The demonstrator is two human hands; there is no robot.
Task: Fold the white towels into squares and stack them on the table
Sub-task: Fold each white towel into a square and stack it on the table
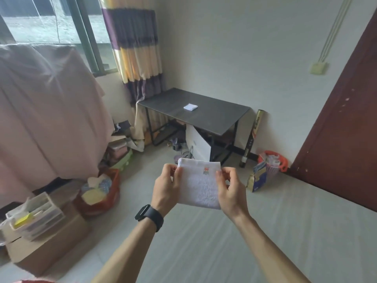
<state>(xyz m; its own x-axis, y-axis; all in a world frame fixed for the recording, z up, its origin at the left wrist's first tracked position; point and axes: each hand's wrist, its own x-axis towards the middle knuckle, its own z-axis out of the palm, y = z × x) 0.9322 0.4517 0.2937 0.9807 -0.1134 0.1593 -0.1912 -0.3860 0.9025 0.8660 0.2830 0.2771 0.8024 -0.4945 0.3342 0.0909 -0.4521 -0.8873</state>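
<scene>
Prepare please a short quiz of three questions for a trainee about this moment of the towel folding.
1. True or false: the white towel is held in the air by both the left hand and the right hand.
2. What lies on the dark table?
A. A folded white towel
B. A red basket
C. A smartwatch
3. On which wrist is the black watch worn?

Key
1. True. Each hand pinches an upper corner of the towel, which has a small red label near its top edge.
2. A. One small folded towel lies alone on the tabletop.
3. The left wrist.
</scene>
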